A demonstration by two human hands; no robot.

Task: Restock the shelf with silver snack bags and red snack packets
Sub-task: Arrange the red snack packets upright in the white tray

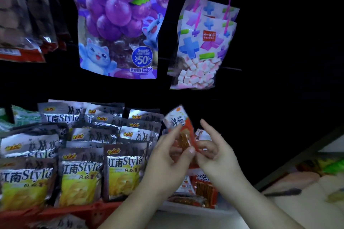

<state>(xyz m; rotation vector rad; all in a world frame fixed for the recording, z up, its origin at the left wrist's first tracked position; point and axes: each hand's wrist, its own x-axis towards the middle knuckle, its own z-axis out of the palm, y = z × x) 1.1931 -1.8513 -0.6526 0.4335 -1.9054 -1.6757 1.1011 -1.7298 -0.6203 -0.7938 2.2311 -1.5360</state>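
Note:
Several silver snack bags stand in rows in a red basket at the lower left. My left hand pinches a red snack packet between thumb and fingers, holding it upright above a pile of more red packets. My right hand is just to the right of the packet, its curled fingers touching the packet's lower right edge and its index finger raised. The pile lies in a white tray, partly hidden by my hands.
A purple grape jelly bag and a marshmallow bag with pink handles hang above. Dark brown snack packs hang at the upper left. Green packets sit behind the silver bags. A lit counter lies at the lower right.

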